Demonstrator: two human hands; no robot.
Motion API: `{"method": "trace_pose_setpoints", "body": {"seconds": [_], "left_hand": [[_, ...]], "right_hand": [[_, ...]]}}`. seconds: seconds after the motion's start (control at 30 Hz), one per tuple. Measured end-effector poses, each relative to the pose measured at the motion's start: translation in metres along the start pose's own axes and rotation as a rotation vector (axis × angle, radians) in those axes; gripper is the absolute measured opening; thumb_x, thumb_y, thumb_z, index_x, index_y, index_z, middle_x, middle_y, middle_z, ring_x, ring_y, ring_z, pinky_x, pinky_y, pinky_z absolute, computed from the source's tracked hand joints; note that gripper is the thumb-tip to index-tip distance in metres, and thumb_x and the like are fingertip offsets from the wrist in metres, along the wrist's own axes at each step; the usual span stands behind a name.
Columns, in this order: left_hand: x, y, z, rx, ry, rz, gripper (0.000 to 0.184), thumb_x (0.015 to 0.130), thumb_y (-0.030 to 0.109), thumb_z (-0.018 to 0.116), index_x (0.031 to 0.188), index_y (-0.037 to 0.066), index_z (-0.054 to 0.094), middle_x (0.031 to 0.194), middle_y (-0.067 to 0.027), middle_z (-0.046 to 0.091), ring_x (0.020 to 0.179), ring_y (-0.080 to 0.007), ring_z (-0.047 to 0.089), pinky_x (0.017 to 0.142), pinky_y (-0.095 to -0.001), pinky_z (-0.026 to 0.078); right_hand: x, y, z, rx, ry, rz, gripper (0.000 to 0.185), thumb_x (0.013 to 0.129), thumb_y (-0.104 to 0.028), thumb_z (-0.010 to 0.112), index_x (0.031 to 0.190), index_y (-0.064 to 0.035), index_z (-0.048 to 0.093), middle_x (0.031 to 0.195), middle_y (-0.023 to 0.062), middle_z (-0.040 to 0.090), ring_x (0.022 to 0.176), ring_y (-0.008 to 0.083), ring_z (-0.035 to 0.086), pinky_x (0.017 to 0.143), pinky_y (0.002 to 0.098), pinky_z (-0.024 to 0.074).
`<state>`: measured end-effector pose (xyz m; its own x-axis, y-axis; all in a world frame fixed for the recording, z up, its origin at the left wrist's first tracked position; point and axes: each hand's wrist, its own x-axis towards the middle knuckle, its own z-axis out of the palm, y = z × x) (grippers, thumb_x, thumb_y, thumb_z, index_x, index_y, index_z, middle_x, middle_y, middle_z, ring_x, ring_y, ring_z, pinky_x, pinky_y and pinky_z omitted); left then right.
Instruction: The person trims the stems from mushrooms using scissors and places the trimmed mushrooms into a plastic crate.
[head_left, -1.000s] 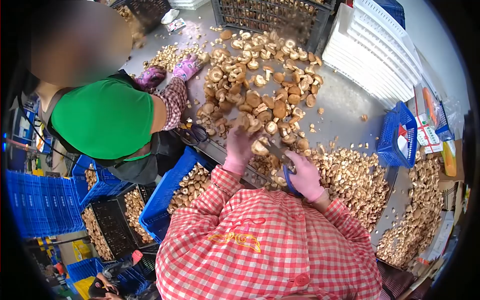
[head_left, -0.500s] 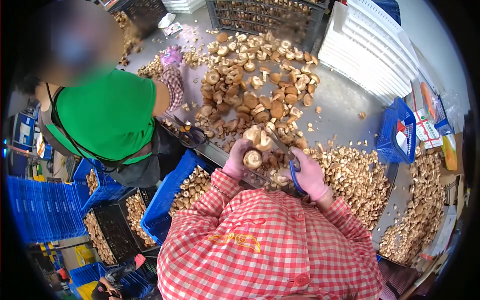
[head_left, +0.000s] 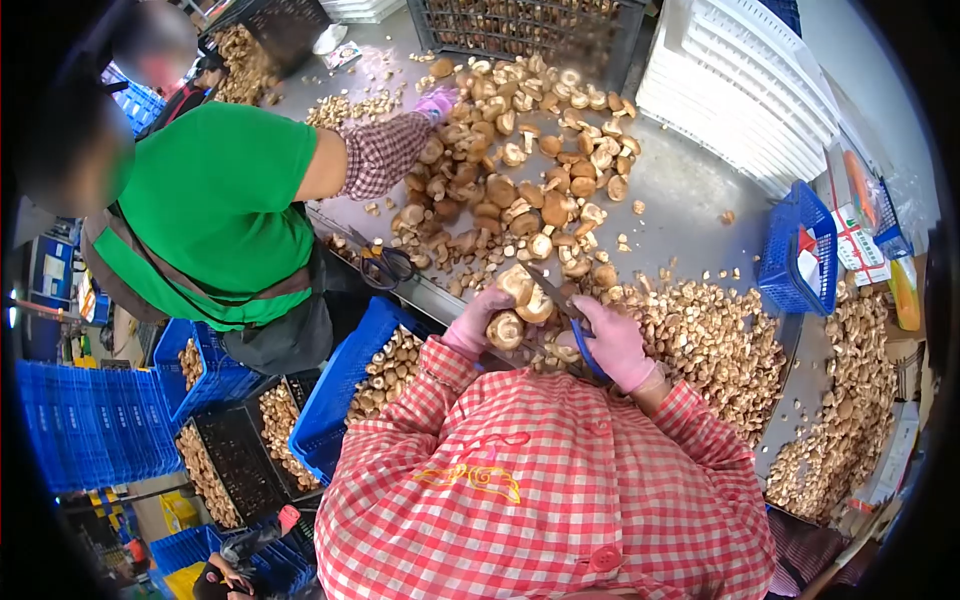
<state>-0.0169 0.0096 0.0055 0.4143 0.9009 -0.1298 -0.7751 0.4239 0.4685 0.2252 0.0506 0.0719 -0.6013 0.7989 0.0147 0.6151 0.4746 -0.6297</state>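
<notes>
In a pink glove, my left hand [head_left: 476, 326] is closed around several shiitake mushrooms [head_left: 506, 330] with their pale undersides showing. My right hand [head_left: 620, 350], also gloved in pink, grips blue-handled scissors [head_left: 553, 290]. The scissors' blades point up and left, close against the upper mushrooms in my left hand; whether they touch a stem I cannot tell. Beyond my hands a heap of whole shiitake [head_left: 525, 205] spreads over the metal table [head_left: 690, 190]. Cut stems [head_left: 700, 335] are piled beside my right hand.
On the left a co-worker in a green shirt [head_left: 225, 180] reaches a gloved hand [head_left: 437, 104] to the heap. A second pair of scissors [head_left: 387, 266] lies at the table edge. A blue crate [head_left: 320, 420] is at my left, a blue basket [head_left: 770, 285] at right, white trays [head_left: 735, 105] behind.
The co-worker's gloved hand has moved right, from the small pieces to the mushroom heap. In my left hand the upper mushrooms have turned, and the scissor blades sit slightly lower and further left.
</notes>
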Motion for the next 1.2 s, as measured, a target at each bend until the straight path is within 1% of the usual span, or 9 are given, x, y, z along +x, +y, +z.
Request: {"method": "trace_pose_setpoints", "body": {"seconds": [0.07,0.33,0.53,0.6,0.7,0.87,1.07,1.13,1.2], "left_hand": [[-0.025,0.015,0.011,0.228,0.311,0.090,0.065,0.080,0.019,0.063,0.137,0.001,0.041,0.109,-0.0198,0.063,0.088,-0.0310,0.066,0.069,-0.0378,0.058],[-0.191,0.113,0.019,0.758,0.129,0.083,0.091,0.076,0.027,0.079,0.147,-0.003,0.029,0.126,-0.0161,0.055,0.120,-0.0253,0.051,0.107,-0.0392,0.033],[-0.067,0.052,0.052,1.499,0.324,0.069,0.071,0.076,0.016,0.076,0.138,0.002,0.045,0.129,-0.0158,0.057,0.117,-0.0280,0.056,0.095,-0.0351,0.046],[-0.008,0.003,0.024,1.934,0.155,0.438,0.064,0.077,0.020,0.075,0.132,0.002,0.048,0.121,-0.0178,0.060,0.109,-0.0326,0.059,0.090,-0.0377,0.049],[0.031,-0.027,0.050,2.226,0.246,0.160,0.061,0.076,0.028,0.073,0.125,0.003,0.047,0.095,-0.0171,0.062,0.088,-0.0364,0.061,0.078,-0.0443,0.051],[0.029,-0.025,0.006,2.165,0.323,0.127,0.054,0.083,0.027,0.068,0.127,0.004,0.048,0.091,-0.0143,0.063,0.077,-0.0317,0.064,0.068,-0.0410,0.052],[0.006,-0.006,0.016,0.195,0.445,0.103,0.030,0.095,0.016,0.057,0.122,0.002,0.057,0.103,-0.0080,0.064,0.088,-0.0164,0.063,0.072,-0.0272,0.051],[0.008,-0.006,0.015,1.287,0.362,0.497,0.032,0.098,0.020,0.052,0.124,0.002,0.056,0.103,-0.0058,0.063,0.089,-0.0126,0.060,0.070,-0.0250,0.050],[0.013,0.003,0.019,0.310,0.410,0.094,0.032,0.098,0.022,0.053,0.122,0.002,0.057,0.100,-0.0042,0.062,0.080,-0.0108,0.060,0.065,-0.0245,0.050]], "right_hand": [[-0.001,-0.001,-0.002,0.017,0.060,-0.048,0.057,0.076,-0.043,0.076,0.120,-0.0124,0.058,0.100,0.0140,0.069,0.083,0.0327,0.068,0.068,0.0372,0.0539],[-0.022,0.030,-0.029,-0.022,0.112,0.189,0.053,0.075,-0.042,0.078,0.115,-0.0116,0.062,0.079,0.0118,0.068,0.069,0.0296,0.068,0.059,0.0361,0.0528],[-0.023,0.026,-0.022,0.015,0.165,0.190,0.050,0.077,-0.041,0.077,0.113,-0.0098,0.062,0.075,0.0135,0.066,0.067,0.0323,0.066,0.060,0.0378,0.0519],[-0.025,0.025,-0.022,0.005,0.148,0.192,0.050,0.077,-0.041,0.076,0.113,-0.0098,0.062,0.076,0.0131,0.066,0.068,0.0327,0.066,0.061,0.0383,0.0522],[-0.030,0.028,-0.021,-0.032,0.145,0.202,0.052,0.077,-0.043,0.076,0.116,-0.0114,0.060,0.078,0.0114,0.067,0.069,0.0319,0.067,0.063,0.0386,0.0529],[-0.044,0.025,-0.028,0.077,0.118,0.339,0.054,0.078,-0.042,0.076,0.118,-0.0108,0.060,0.079,0.0108,0.067,0.071,0.0299,0.067,0.062,0.0370,0.0532],[-0.047,0.023,-0.012,0.162,0.091,0.315,0.052,0.076,-0.039,0.078,0.116,-0.0093,0.060,0.085,0.0103,0.067,0.074,0.0265,0.068,0.066,0.0351,0.0533],[-0.042,0.025,-0.008,0.161,0.065,0.289,0.053,0.076,-0.039,0.078,0.116,-0.0088,0.060,0.090,0.0115,0.069,0.077,0.0263,0.069,0.069,0.0345,0.0542],[-0.042,0.027,-0.005,0.168,0.107,0.258,0.055,0.076,-0.041,0.078,0.118,-0.0094,0.060,0.094,0.0126,0.069,0.081,0.0271,0.069,0.071,0.0340,0.0547]]}}
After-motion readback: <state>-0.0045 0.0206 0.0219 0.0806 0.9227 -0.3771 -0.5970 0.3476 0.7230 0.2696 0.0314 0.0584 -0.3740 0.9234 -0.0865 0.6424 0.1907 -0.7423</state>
